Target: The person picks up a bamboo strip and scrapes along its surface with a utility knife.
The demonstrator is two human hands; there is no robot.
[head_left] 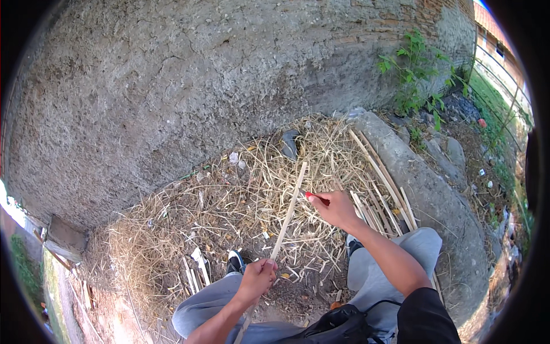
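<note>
My left hand (258, 281) is closed around the lower part of a long, pale bamboo strip (290, 213). The strip slants up and away between my knees, and its lower end runs down past my left wrist. In my right hand (338, 212) is a small knife (318, 198) with a red handle, its short blade pointing left. The blade tip is at the strip's right edge, near the upper end; I cannot tell if it cuts into it. My right fingers hide part of the handle.
Thin shavings (246, 200) cover the ground before me. Several long strips (381, 169) lie by my right leg against a big grey stone (441, 223); shorter ones (195, 275) lie by my left foot. A rough wall (217, 74) rises ahead, with a leafy plant (415, 71) at right.
</note>
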